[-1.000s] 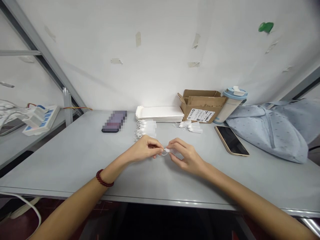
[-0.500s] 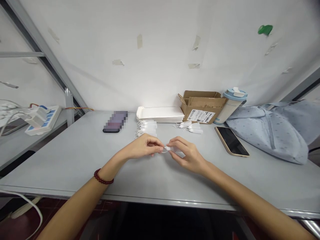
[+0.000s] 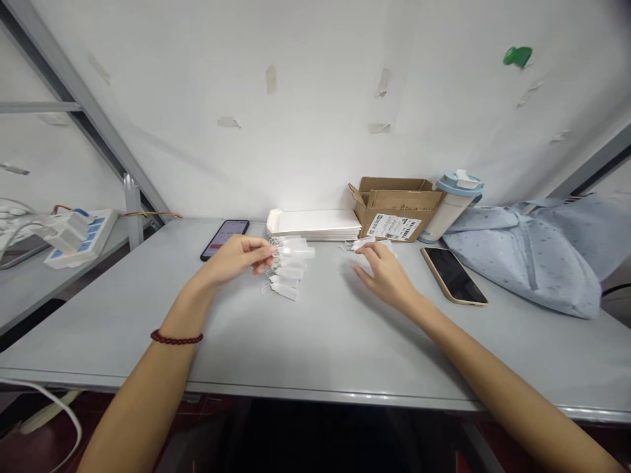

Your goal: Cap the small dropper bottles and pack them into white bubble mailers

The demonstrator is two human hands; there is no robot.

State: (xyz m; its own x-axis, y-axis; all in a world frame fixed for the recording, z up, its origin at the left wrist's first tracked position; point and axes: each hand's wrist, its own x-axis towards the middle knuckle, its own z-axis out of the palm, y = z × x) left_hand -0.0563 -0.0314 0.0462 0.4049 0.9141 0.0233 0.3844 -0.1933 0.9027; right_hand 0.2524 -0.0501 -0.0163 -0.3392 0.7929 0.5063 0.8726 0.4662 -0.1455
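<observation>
Whitish, translucent plastic forms the slim tube (image 3: 302,252) at the left hand (image 3: 239,256), its body pale and faintly glossy, lying roughly level with its free end directed right. Thumb and fingers are closed in a pinch on its narrow left end. It is at the row of similar tubes (image 3: 284,290), overlapping them in view; whether it touches them cannot be determined. The row's pieces lie side by side on the grey table (image 3: 315,348), thin white loops at their left ends. The right hand (image 3: 386,274) is partly open, thumb well apart from the bent fingers, nothing visible between; its fingertips are at the smaller tube group (image 3: 363,243), contact unclear. Behind stand a white stack (image 3: 315,225) and a labelled cardboard box (image 3: 409,205).
</observation>
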